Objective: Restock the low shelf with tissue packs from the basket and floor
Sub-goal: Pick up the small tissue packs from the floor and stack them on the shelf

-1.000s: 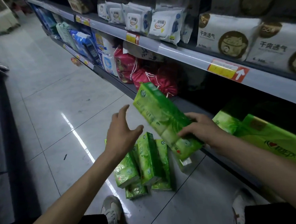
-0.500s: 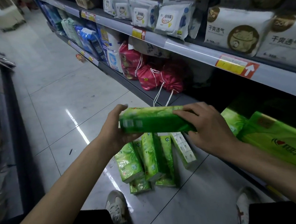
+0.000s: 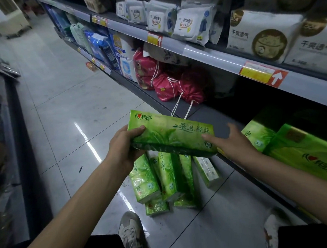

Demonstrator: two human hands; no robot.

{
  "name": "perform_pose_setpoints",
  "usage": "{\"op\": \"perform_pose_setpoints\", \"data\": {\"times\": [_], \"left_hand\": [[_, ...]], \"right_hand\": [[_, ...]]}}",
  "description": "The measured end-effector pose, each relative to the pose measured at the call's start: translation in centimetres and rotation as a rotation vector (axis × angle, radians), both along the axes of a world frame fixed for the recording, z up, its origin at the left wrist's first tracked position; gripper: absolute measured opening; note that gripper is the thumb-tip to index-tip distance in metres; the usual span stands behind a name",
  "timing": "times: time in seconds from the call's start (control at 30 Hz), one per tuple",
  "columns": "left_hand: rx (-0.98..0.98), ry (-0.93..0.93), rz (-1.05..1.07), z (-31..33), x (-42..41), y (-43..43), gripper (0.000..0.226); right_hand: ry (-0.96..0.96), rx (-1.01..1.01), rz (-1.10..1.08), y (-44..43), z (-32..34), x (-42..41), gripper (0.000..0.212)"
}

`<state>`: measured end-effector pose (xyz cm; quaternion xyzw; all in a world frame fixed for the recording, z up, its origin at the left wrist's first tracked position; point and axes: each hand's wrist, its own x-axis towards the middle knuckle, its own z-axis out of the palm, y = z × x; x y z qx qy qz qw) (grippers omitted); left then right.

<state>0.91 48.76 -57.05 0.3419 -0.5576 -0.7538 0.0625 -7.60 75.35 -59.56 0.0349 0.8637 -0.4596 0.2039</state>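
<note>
left hand (image 3: 124,146) wrapped on pack (image 3: 171,136) end, right hand (image 3: 235,143) flat-fingered on other end | pack over floor pile (image 3: 162,179), by low shelf (image 3: 206,118) | risk: slick wrap, basically one real grip, might drop

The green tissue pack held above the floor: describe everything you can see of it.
The tissue pack is a long rectangular block wrapped in glossy green plastic film, printed with leaf artwork, white Chinese lettering and a brand logo at its left end. It looks sealed and undented. It lies roughly level, printed face up, above the floor packs and just before the low shelf. The left hand grips its left end, thumb on top; the right hand touches its right end with straight fingers.
</note>
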Motion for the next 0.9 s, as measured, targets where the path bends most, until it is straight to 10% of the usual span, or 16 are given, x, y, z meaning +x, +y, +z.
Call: {"op": "perform_pose_setpoints", "data": {"times": [0.13, 0.33, 0.67, 0.77, 0.9], "left_hand": [[0.155, -0.048, 0.031, -0.8, 0.2, 0.5, 0.034], [0.173, -0.163, -0.173, -2.8, 0.5, 2.0, 0.033], [0.191, -0.179, -0.276, -5.1, -2.6, 4.1, 0.021], [0.119, -0.178, -0.254, -6.5, -4.4, 4.4, 0.050], [0.103, -0.181, -0.225, -8.1, -7.1, 5.5, 0.040]], "right_hand": [[-0.608, -0.440, -0.175, -0.6, -1.4, 1.3, 0.077], [-0.491, -0.842, -0.416, -0.7, -1.6, -1.2, 0.035], [-0.263, -0.842, -0.576, -0.9, -3.0, -3.6, 0.035], [-0.342, -0.736, -0.460, -2.0, -4.0, -2.2, 0.055], [-0.416, -0.471, -0.211, -2.9, -4.7, 0.3, 0.026]]}}
